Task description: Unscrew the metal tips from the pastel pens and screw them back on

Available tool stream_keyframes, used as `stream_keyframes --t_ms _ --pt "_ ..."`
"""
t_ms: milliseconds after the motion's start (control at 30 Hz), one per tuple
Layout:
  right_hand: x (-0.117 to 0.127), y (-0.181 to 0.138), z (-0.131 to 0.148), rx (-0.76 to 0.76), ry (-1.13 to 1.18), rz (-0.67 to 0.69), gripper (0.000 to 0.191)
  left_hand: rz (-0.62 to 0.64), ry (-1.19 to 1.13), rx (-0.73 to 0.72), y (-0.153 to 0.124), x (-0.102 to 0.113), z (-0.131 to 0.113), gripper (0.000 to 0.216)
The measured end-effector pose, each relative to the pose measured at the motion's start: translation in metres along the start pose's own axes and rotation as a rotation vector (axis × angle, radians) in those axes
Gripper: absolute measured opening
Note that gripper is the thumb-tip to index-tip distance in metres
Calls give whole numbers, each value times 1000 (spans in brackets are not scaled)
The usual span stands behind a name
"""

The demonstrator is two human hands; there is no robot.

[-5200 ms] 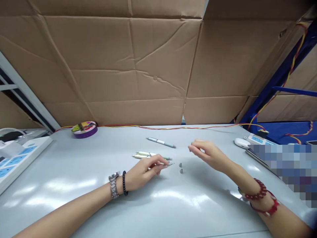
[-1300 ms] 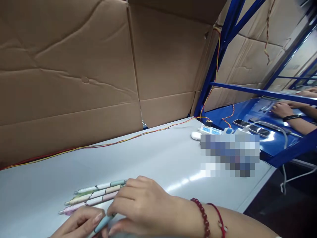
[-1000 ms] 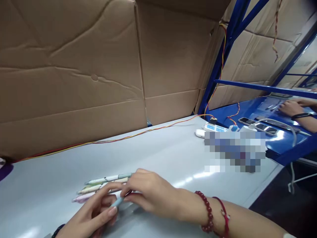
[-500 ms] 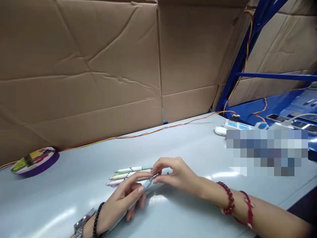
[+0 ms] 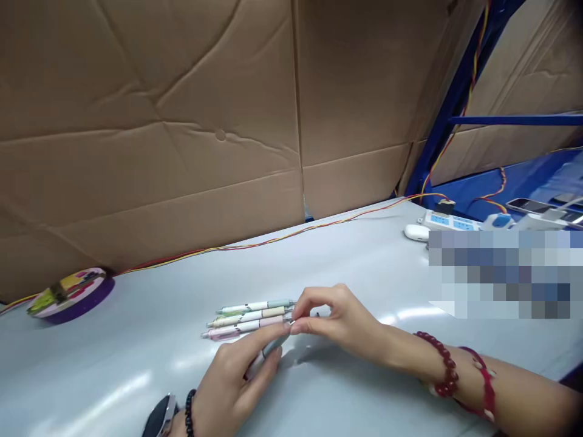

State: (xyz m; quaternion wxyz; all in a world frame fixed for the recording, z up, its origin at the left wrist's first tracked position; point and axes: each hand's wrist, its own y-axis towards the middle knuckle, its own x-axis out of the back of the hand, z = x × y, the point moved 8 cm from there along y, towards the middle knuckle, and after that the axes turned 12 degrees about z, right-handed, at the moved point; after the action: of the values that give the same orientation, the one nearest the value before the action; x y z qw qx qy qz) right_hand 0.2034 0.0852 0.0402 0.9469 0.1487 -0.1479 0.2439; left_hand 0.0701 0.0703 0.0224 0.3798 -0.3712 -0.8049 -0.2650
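Note:
My left hand (image 5: 243,379) is closed round a light blue pen (image 5: 272,346), held low over the grey table (image 5: 136,376). My right hand (image 5: 339,318) pinches the pen's metal tip end with thumb and fingers. Just behind both hands three pastel pens (image 5: 250,317), green, beige and pink, lie side by side on the table. Both wrists carry bracelets; red beads are on the right one.
A purple tape roll (image 5: 73,294) lies at the far left. A red-yellow wire (image 5: 273,240) runs along the cardboard wall. A white power strip (image 5: 449,220) and a small white object (image 5: 416,232) sit at the right, by a blue rack with phones.
The view swung from the right back toward the table's middle. The hands stay joined on the blue pen, with the right fingers shifted onto its tip.

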Motion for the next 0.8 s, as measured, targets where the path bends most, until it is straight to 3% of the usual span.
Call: stream_keyframes --t_ms 200,400,567,800 --pt "4 0 9 -2 -47 53 11 -72 318 -243 -7 1 -14 33" --pt "51 -2 20 -71 -259 -131 14 -53 552 -360 -9 -5 -22 30" --pt "60 -3 -8 -259 -659 42 10 -28 661 -305 -5 -6 -19 30" --pt "40 -4 -23 -269 -768 214 14 -78 747 -277 0 1 -21 32"
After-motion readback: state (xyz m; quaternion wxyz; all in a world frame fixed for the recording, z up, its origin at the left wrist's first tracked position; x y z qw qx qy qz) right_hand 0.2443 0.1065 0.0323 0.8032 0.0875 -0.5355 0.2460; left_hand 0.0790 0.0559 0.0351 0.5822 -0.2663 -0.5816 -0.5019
